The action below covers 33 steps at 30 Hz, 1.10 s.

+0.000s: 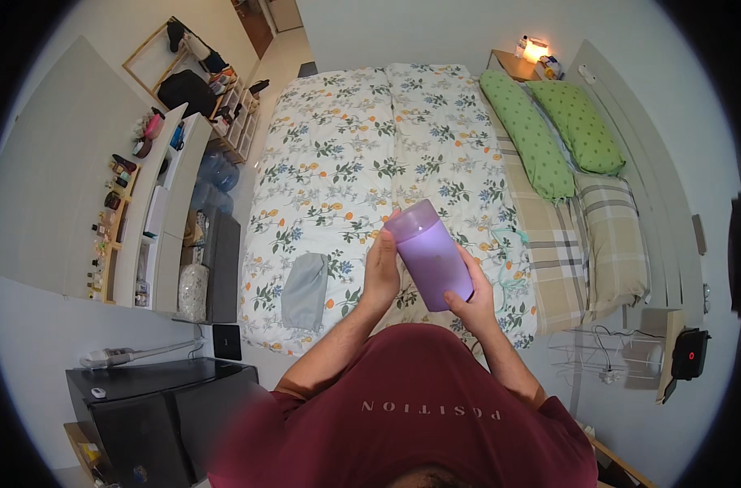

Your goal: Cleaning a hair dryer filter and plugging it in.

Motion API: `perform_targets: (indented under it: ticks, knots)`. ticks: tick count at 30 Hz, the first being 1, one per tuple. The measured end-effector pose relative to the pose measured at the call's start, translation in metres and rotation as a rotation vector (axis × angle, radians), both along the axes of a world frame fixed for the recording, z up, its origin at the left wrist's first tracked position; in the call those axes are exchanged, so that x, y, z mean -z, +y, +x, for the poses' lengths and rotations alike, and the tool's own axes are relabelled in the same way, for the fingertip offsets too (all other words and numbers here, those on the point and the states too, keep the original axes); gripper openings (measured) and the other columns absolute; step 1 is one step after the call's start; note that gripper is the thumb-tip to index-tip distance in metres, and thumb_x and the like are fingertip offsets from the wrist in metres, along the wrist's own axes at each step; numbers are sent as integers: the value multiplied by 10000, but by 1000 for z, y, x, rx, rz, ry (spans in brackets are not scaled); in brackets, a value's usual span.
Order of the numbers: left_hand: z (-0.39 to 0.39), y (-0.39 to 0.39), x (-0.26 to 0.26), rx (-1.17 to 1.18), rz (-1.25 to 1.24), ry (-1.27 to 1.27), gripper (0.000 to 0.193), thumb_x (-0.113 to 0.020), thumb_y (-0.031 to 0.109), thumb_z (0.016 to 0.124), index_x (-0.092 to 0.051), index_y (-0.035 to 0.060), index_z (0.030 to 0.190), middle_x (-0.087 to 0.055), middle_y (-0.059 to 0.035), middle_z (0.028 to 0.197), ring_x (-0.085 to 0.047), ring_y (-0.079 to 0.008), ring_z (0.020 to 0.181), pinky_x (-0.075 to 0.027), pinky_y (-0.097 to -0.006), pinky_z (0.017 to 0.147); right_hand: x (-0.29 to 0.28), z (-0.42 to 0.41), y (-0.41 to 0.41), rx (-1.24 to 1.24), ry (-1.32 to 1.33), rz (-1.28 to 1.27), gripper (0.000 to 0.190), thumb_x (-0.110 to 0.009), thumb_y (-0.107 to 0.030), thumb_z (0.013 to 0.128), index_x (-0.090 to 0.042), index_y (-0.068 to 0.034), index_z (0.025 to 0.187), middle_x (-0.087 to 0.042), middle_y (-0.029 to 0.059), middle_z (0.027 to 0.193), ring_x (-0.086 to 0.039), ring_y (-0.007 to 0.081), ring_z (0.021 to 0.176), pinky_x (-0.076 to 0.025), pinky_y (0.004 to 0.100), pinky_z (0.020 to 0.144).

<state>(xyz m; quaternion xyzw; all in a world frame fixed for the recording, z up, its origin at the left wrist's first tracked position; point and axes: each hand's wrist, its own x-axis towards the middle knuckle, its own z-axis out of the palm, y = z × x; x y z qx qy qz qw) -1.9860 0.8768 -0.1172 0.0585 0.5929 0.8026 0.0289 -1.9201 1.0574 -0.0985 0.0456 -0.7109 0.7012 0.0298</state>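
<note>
A purple cylindrical container (434,262) with a paler translucent purple top is held tilted over the bed, between my two hands. My left hand (384,268) grips it near the top end, thumb up along the side. Around its lower end are the fingers and thumb of my right hand (475,300). Under it lies a white floral quilt (346,165) on the bed. A folded grey cloth or pouch (306,291) rests on the quilt, left of my left forearm. Thin teal cord (512,283) lies on the quilt to the right.
Green dotted bolster (526,134) and pillow (578,125) lie at the bed's right side, with a plaid pillow (608,244) nearer. A black cabinet or fridge (163,402) stands at lower left, a cordless vacuum cleaner (111,358) behind it. Shelves (181,165) line the left wall.
</note>
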Motion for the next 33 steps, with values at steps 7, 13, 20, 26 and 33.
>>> perform_targets:
  ticks: [7, 13, 20, 26, 33]
  knots:
    - [23, 19, 2, 41, 117, -113, 582, -563, 350, 984, -326, 44, 1418, -514, -128, 1295, -506, -233, 1212, -402, -385, 1026, -8, -2, -28, 128, 323, 492, 834, -797, -225, 701, -411, 1, 1405, -536, 195, 1193, -551, 336, 1067, -439, 413, 925]
    - [-9, -35, 4, 159, 304, -407, 642, -589, 469, 914, -421, 38, 1359, -532, -166, 1287, -577, -300, 1150, -513, -449, 934, -35, -1, -37, -99, 494, 660, 740, -732, -357, 795, -443, -24, 1389, -483, 173, 1293, -475, 357, 1160, -370, 496, 972]
    - [-20, -53, -36, 73, 606, -314, 797, -497, 616, 888, -329, 57, 1430, -498, -237, 1329, -533, -431, 1185, -429, -535, 1020, 21, -10, 43, 214, 128, 334, 610, -672, -303, 878, -454, -48, 1387, -507, 185, 1347, -464, 334, 1274, -353, 414, 1073]
    - [-37, -48, -28, 38, 468, -232, 824, -552, 632, 852, -345, 73, 1421, -485, -225, 1354, -493, -443, 1242, -401, -555, 1040, -8, -6, -16, -236, -11, 152, 626, -667, -254, 873, -411, -11, 1390, -565, 198, 1275, -549, 281, 1193, -425, 376, 999]
    - [-33, -49, 1, 295, 284, -355, 839, -666, 579, 827, -366, 75, 1427, -486, -91, 1356, -511, -274, 1238, -441, -468, 1042, 24, -31, -28, -148, -192, 38, 547, -657, -157, 796, -435, 3, 1270, -613, 191, 1030, -618, 255, 912, -496, 355, 797]
